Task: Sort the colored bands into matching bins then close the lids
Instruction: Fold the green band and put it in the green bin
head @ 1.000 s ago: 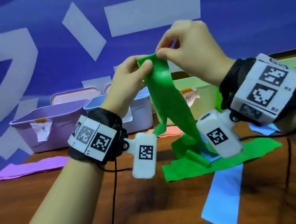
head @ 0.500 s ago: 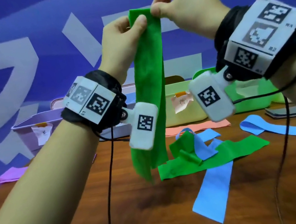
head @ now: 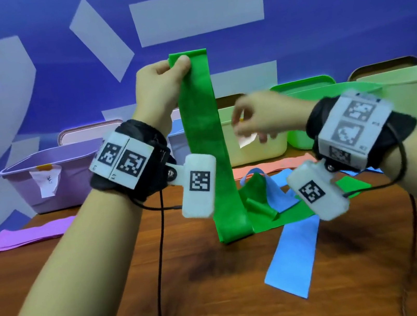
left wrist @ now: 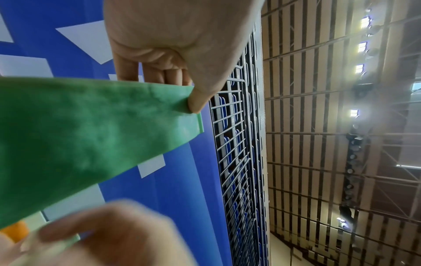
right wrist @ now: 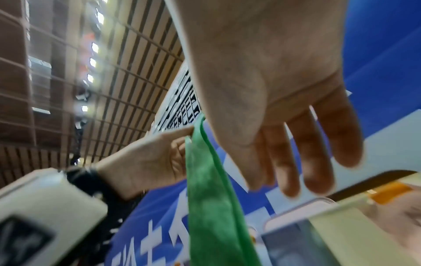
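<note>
while a blue band [head: 291,256] is lying flat on the near part of the wooden bench [head: 225,305], a second green band [head: 290,216] and more blue strips are sitting in a loose heap just behind it. above the heap, the left hand [head: 161,89] is pinching the top corner of a green band [head: 206,141] between thumb and fingers, and the band is hanging straight down with its folded lower end touching the bench. the right hand [head: 258,117] is hovering just beside the hanging band, fingers spread and relaxed, gripping nothing. farther back, a purple band [head: 23,236] and a pink band [head: 266,167] are lying before a row of open bins: purple bin [head: 49,180], yellow bin [head: 257,147], green bin [head: 328,95].
</note>
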The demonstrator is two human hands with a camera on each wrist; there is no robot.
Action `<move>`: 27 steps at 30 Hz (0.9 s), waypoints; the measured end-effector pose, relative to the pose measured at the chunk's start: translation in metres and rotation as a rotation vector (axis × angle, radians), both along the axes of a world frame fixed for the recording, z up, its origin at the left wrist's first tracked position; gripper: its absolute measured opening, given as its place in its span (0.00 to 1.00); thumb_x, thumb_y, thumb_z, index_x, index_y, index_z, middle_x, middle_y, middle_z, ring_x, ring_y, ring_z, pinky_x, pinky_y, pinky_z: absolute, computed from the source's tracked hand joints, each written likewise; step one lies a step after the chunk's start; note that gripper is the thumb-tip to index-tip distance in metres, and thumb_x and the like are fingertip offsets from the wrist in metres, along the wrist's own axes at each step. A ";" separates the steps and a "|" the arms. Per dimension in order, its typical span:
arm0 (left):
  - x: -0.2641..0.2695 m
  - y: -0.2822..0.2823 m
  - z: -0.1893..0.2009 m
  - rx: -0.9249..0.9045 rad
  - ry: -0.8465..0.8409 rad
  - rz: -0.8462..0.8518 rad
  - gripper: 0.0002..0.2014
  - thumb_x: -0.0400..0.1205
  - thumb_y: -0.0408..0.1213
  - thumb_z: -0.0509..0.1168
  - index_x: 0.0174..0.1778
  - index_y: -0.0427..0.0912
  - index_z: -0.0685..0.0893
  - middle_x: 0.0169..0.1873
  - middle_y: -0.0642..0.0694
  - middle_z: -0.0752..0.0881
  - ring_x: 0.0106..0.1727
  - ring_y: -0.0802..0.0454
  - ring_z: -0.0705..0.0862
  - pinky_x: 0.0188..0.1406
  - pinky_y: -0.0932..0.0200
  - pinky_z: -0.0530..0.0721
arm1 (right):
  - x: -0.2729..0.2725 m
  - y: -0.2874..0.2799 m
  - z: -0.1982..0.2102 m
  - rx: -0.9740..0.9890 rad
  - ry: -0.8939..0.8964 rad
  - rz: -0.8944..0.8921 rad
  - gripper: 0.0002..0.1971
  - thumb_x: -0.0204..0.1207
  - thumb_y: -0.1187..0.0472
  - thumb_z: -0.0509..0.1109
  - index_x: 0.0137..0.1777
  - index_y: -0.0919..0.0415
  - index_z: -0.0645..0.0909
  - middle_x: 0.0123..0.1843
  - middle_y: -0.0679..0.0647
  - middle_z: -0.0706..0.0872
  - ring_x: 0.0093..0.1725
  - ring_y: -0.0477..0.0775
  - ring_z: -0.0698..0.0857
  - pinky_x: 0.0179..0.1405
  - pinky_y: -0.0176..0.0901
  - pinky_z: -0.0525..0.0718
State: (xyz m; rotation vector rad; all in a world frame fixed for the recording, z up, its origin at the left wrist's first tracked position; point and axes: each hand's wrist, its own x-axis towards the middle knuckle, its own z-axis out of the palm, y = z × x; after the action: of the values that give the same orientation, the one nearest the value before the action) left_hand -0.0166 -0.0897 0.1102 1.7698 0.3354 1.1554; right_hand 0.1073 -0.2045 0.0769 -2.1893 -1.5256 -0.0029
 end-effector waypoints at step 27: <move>-0.007 0.067 -0.022 0.066 -0.169 0.180 0.10 0.76 0.40 0.64 0.40 0.35 0.81 0.34 0.41 0.74 0.36 0.52 0.72 0.35 0.57 0.71 | 0.010 0.041 -0.016 0.342 0.235 0.104 0.10 0.78 0.61 0.68 0.35 0.60 0.82 0.32 0.50 0.80 0.28 0.36 0.74 0.29 0.24 0.70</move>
State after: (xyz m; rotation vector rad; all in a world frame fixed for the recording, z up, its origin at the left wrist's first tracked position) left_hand -0.0237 -0.0226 0.0883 1.7110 0.3647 1.4493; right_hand 0.1178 -0.1637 0.0607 -1.7743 -1.3896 0.0246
